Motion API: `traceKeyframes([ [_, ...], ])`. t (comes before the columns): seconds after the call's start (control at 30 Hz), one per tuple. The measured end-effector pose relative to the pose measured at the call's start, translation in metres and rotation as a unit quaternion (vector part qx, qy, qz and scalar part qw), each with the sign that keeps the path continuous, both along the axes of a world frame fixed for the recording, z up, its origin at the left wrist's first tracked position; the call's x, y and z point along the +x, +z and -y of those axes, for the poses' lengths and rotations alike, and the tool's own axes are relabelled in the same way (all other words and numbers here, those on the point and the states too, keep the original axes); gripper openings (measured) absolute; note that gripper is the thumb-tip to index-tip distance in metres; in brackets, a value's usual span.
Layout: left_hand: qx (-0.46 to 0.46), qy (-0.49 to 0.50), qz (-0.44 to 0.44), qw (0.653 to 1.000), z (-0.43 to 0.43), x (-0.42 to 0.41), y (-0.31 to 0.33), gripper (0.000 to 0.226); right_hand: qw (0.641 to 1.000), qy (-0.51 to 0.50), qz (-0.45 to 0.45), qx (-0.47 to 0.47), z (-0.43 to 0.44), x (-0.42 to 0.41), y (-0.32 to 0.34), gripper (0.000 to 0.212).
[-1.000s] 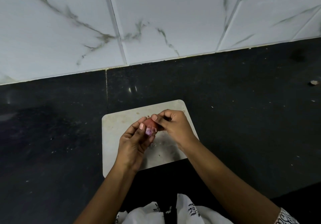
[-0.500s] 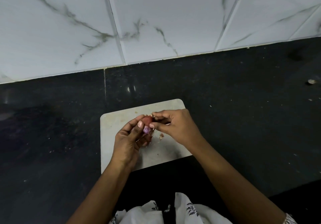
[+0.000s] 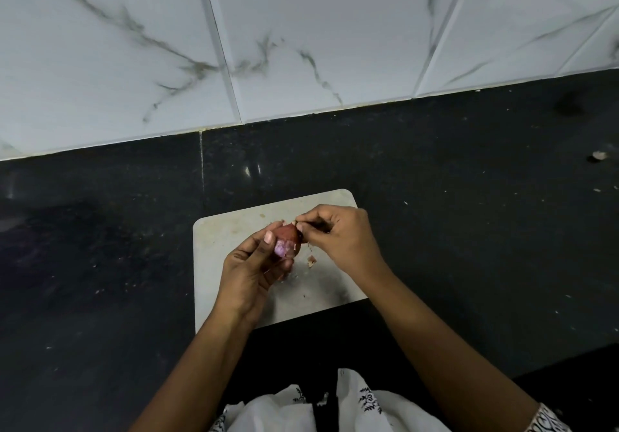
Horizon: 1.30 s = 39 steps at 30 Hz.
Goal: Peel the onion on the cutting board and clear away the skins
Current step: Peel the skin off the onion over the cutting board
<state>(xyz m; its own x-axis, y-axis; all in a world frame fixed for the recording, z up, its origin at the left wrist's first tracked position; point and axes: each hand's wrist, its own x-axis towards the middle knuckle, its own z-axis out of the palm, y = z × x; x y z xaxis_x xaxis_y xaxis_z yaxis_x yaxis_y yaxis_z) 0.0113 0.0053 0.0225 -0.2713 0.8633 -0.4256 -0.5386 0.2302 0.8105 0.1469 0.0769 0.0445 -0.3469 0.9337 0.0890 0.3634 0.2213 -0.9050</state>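
Nearest to you, a white printed garment (image 3: 274, 411) fills the bottom edge, and both bare forearms reach forward from it. Your left grip (image 3: 249, 274) is curled round the onion (image 3: 288, 234), thumb pressed on its left side and fingers tucked beneath it. The onion sits in your hands over the middle of the cutting board (image 3: 227, 227). Its near face shows a peeled purple patch, while red-brown skin covers the rest. Your right grip (image 3: 341, 234) pinches the onion at its far tip between thumb and forefinger, the other fingers curled in. A small skin scrap (image 3: 311, 260) lies on the board just beside your hands. The pale board rests on the dark speckled worktop (image 3: 469, 214), where another scrap (image 3: 599, 155) lies far to the right. Beyond that stands the white marble-veined tile wall (image 3: 318, 29).
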Motion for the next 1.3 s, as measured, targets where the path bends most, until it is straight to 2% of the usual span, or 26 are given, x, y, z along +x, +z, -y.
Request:
traceKeyframes([
  [0.1, 0.014, -0.006, 0.011, 1.0, -0.001, -0.003, -0.002, 0.038, 0.998, 0.025, -0.003, -0.063, 0.0, 0.003, 0.004, 0.023],
  [0.2, 0.022, -0.015, 0.018, 0.999, -0.001, -0.003, -0.001, 0.034, 0.997, 0.044, 0.033, -0.061, 0.0, 0.005, 0.008, 0.034],
  [0.3, 0.028, -0.024, 0.007, 0.999, -0.002, -0.003, -0.003, 0.032, 0.997, 0.036, 0.047, -0.049, 0.0, 0.002, 0.01, 0.034],
  [0.43, 0.032, -0.03, -0.006, 0.999, -0.001, -0.007, -0.004, 0.036, 0.997, 0.031, 0.022, -0.068, -0.001, 0.002, 0.008, 0.03],
  [0.5, 0.024, -0.027, 0.002, 0.999, 0.0, -0.008, -0.005, 0.031, 0.997, 0.032, 0.027, -0.065, -0.001, 0.001, 0.007, 0.029],
  [0.53, 0.023, -0.027, 0.009, 0.999, 0.0, -0.008, -0.004, 0.036, 0.997, 0.03, 0.026, -0.065, 0.0, 0.001, 0.006, 0.028],
  [0.63, 0.018, -0.026, 0.013, 0.999, -0.001, -0.007, -0.008, 0.074, 0.999, 0.008, 0.008, -0.048, -0.001, 0.001, 0.004, 0.017],
  [0.73, 0.011, -0.018, 0.037, 0.999, -0.001, -0.004, -0.009, 0.083, 1.0, -0.007, 0.01, -0.016, 0.0, -0.001, 0.001, 0.012],
  [0.83, 0.014, -0.015, 0.07, 0.997, -0.001, -0.003, -0.013, 0.081, 0.999, -0.026, 0.027, -0.007, 0.002, -0.004, -0.006, 0.013],
  [0.93, 0.025, -0.012, 0.113, 0.993, 0.0, -0.003, -0.012, 0.076, 0.996, -0.028, -0.015, -0.083, 0.002, -0.004, -0.01, 0.015],
  [1.0, 0.028, -0.011, 0.128, 0.991, 0.0, -0.003, -0.013, 0.065, 0.984, -0.017, -0.062, -0.167, 0.004, -0.004, -0.009, 0.02],
  [1.07, 0.025, -0.013, 0.123, 0.992, 0.001, -0.001, -0.012, 0.056, 0.974, -0.009, -0.087, -0.211, 0.006, -0.006, -0.008, 0.026],
  [1.2, 0.047, -0.018, 0.087, 0.995, 0.003, 0.001, -0.016, 0.066, 0.951, -0.024, -0.132, -0.278, 0.004, -0.008, -0.004, 0.024],
  [1.3, 0.049, -0.012, 0.057, 0.997, 0.004, 0.0, -0.021, 0.071, 0.953, -0.004, -0.097, -0.288, 0.0, -0.006, -0.001, 0.026],
])
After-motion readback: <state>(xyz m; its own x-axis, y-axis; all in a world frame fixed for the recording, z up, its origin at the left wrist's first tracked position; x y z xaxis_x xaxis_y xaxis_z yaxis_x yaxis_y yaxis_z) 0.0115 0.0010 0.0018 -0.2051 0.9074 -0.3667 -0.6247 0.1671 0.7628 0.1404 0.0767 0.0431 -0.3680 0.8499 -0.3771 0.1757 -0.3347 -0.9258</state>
